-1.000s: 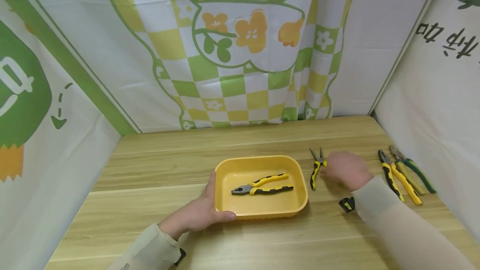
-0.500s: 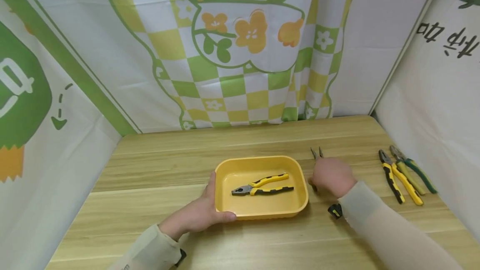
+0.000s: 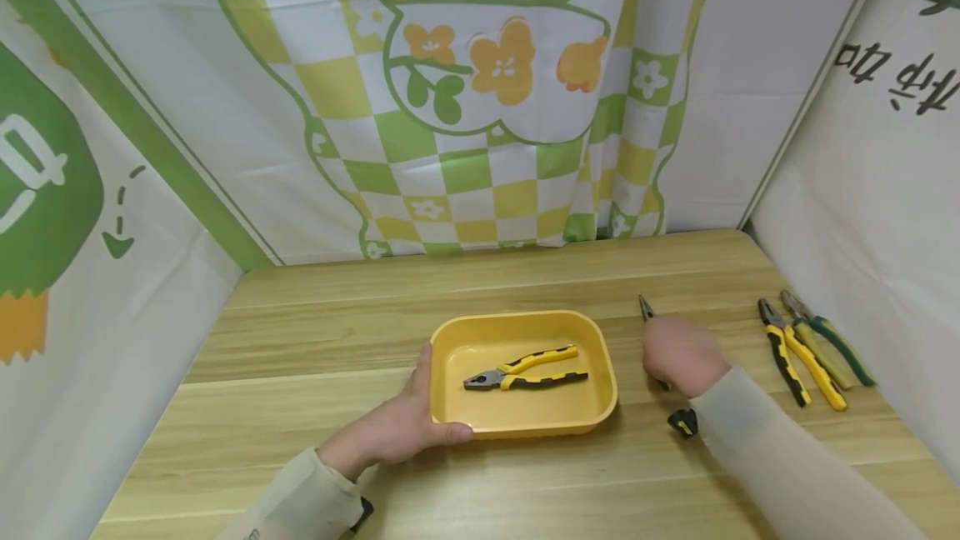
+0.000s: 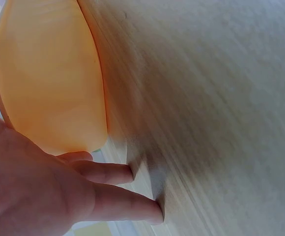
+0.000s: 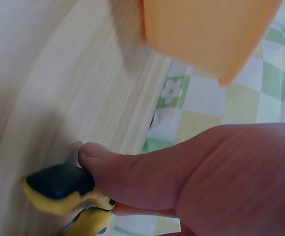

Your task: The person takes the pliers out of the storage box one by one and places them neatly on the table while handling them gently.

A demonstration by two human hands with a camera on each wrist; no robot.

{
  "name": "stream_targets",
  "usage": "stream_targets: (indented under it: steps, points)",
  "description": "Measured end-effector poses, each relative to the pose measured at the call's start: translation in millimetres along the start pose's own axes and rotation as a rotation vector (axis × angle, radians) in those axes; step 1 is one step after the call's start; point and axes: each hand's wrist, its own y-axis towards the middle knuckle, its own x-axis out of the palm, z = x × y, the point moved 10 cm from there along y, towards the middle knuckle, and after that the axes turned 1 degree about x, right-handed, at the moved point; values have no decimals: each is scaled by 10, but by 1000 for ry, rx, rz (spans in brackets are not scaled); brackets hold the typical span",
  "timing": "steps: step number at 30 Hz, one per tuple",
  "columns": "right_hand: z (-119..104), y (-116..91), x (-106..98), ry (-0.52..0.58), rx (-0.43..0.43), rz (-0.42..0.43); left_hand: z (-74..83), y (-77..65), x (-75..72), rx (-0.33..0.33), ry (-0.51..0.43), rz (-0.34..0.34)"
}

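Note:
My left hand (image 3: pixel 401 427) rests against the near left corner of a yellow plastic box (image 3: pixel 442 430). Its thumb lies along the front rim; in the left wrist view the fingers are straight, and two fingertips touch the table. Inside the box lie combination pliers (image 3: pixel 517 373) with yellow and black handles. Right of the box, my right hand (image 3: pixel 684 352) grips long-nose pliers (image 3: pixel 646 307), mostly hidden under the hand with the pointed nose showing. The right wrist view shows the thumb against the yellow and black handles (image 5: pixel 59 189).
Two more pliers lie at the right of the wooden table (image 3: pixel 315 315): a yellow and black pair (image 3: pixel 795 352) and a green-handled pair (image 3: pixel 825 340). A patterned curtain (image 3: pixel 480 173) hangs behind the table, with white walls at both sides.
My right hand moved left onto the long-nose pliers and took hold of them, then shifted slightly right with them. Their spread tips have come together. The left hand and box stayed still.

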Motion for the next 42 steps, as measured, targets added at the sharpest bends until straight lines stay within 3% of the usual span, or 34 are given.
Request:
stream_targets:
  steps: [11,16,22,26,29,42]
  points:
    - [478,-145,-58,-47,-33,63,1,-8,-7,2,-1,1]
    - [715,-199,-72,-6,34,30,0,-16,-11,-4,-1,-1]
    - [916,-235,-78,-29,53,24,-22,-17,-3,-18,6,-2]
    - [1050,-241,-98,28,112,32,-13,-16,-2,-12,2,-2]
    - [1110,-239,-99,59,143,23,-2,-16,-4,-4,1,-2]
    - [1100,-277,-113,31,99,-1,-22,-12,-1,-13,-2,-3]
